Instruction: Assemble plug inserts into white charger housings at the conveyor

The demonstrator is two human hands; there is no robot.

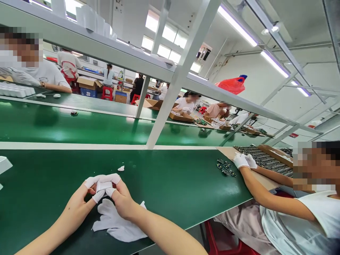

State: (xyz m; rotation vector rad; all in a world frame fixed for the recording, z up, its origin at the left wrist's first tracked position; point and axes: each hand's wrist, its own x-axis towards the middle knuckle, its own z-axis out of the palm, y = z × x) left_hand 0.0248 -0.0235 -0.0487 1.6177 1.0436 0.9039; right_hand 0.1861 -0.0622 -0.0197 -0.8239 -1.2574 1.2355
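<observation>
Between both hands I hold a small white boxy plastic piece (104,186) just above the green tabletop. My left hand (84,194) grips its left side, with thumb and fingers closed and white covers over the fingertips. On the other side my right hand (120,196) pinches the same piece, its fingertips covered in white too. A pair of white cloth gloves (117,225) lies crumpled on the table below my wrists. A little beyond my fingers rests a small white scrap (121,168). The fingers hide part of the held piece.
To the right, a co-worker's gloved hands (244,161) work over cardboard, near a cluster of circuit boards (225,167). Rows of boards fill a box (265,159) beyond. A slanting metal post (170,102) stands at the table's back edge, before a green belt (111,129).
</observation>
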